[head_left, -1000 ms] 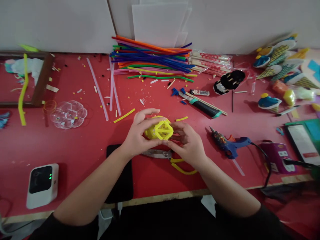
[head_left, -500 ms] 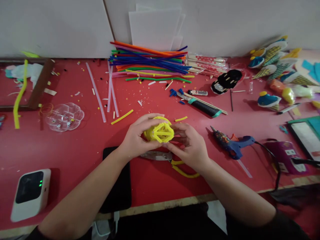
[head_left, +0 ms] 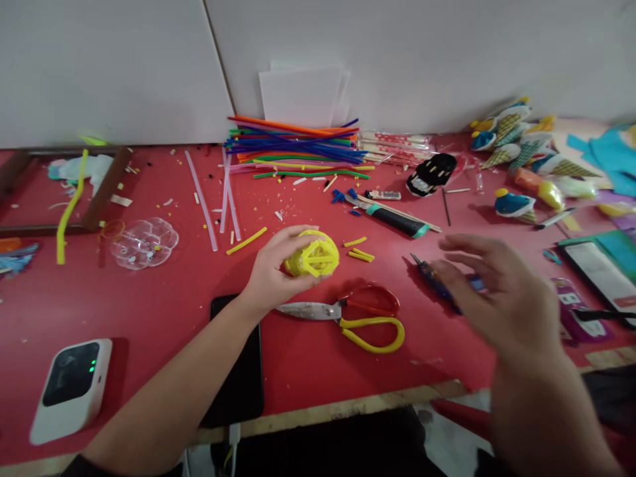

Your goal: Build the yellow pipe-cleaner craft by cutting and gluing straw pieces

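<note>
My left hand (head_left: 272, 270) is wrapped round a rounded yellow pipe-cleaner piece (head_left: 318, 257), whose end facing me is crossed by short yellow strips. Over the blue hot glue gun (head_left: 435, 283) hovers my right hand (head_left: 514, 301), fingers apart and slightly smeared by motion; it hides the gun's handle, and I see nothing in its grasp. Scissors (head_left: 373, 346) with one red and one yellow handle lie below the yellow piece. Short yellow pipe-cleaner cuttings (head_left: 361, 254) rest just right of it.
Coloured pipe cleaners (head_left: 298, 149) are piled at the back. A black-and-green cutter (head_left: 397, 219) lies right of centre. A black phone (head_left: 243, 384) sits under my left forearm, and a white device (head_left: 72, 391) stands at left. A clear flower-shaped tray (head_left: 144, 244) holds small pieces.
My right hand has left the yellow piece and moved right, over the glue gun. The scissors and some yellow cuttings are uncovered. My left hand keeps its hold. The view has shifted.
</note>
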A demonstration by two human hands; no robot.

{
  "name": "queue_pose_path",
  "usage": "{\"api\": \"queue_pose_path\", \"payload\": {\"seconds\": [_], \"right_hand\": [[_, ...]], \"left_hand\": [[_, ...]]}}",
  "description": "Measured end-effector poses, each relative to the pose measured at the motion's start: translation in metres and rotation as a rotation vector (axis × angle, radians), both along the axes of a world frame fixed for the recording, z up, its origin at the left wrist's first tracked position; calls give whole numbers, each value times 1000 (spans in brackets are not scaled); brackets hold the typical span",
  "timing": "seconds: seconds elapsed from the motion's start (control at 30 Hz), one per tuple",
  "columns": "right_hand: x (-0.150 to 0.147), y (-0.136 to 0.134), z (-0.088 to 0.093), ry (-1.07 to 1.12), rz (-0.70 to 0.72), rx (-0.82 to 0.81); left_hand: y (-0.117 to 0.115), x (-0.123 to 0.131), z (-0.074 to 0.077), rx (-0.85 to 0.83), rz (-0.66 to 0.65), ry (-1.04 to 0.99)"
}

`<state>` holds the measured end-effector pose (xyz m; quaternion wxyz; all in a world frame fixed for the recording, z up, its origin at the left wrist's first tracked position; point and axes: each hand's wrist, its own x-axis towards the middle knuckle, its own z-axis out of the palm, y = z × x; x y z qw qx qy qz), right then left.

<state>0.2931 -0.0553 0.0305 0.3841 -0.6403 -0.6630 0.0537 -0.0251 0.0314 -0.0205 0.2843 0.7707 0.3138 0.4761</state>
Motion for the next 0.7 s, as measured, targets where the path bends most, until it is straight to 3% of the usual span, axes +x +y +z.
{"api": "queue_pose_path", "payload": {"seconds": [0.07,0.17,0.27,0.53,0.7], "right_hand": [[45,-6,-11,-28,-70,-46],[102,-8,-31,-189,40,-147],[126,-5,-42,-254,82,-153],[110,0,-38,-339,199,-142],[80,-5,-12,-364,77,58]], "left_hand": [[-1,0,-1,13,5,9],[-2,0,0,28,5,29],[-2,0,2,42,15,19],[-2,0,2,83,51,-21],[-2,-1,2,118,107,-12]]}}
